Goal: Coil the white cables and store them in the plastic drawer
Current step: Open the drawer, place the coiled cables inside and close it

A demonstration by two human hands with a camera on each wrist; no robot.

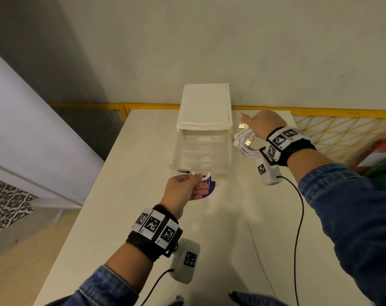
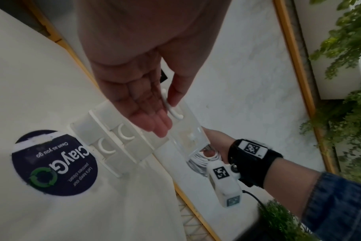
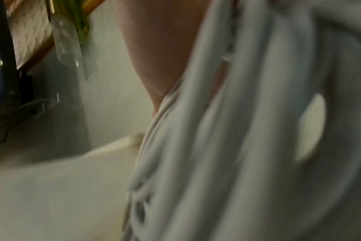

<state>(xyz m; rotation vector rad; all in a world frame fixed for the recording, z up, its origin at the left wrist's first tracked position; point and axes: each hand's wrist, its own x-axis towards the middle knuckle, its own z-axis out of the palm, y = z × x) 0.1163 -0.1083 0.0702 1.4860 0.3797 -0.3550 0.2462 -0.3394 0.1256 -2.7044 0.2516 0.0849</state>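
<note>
Step in hand, as judged: top drawer (image 1: pixel 202 151) of the plastic drawer unit (image 1: pixel 205 107) pulled out, coiled cables (image 1: pixel 246 146) ready to go in

- Left hand (image 1: pixel 183 188): grip closed around the drawer's white handle (image 1: pixel 202 176), thumb on one side, fingers under the other. Hold level; avoid pulling further, since the drawer looks close to full extension and may tip or drop out of the unit
- Right hand (image 1: pixel 261 127): grip holding the bundle of white cables, loops hanging below the palm, just beside the unit's right wall, above the worktop (image 1: pixel 143 217). Right wrist view too blurred to show how the fingers wrap the loops
- Two metal plugs (image 1: pixel 247 142) stick out of the bundle. Tuck these inward before lowering, to stop them catching on the drawer rim
- Carry the bundle up and over the right wall of the drawer, then lower it flat into the open tray
- Release only once the loops rest on the drawer floor; a loose coil is likely to spring open
</note>
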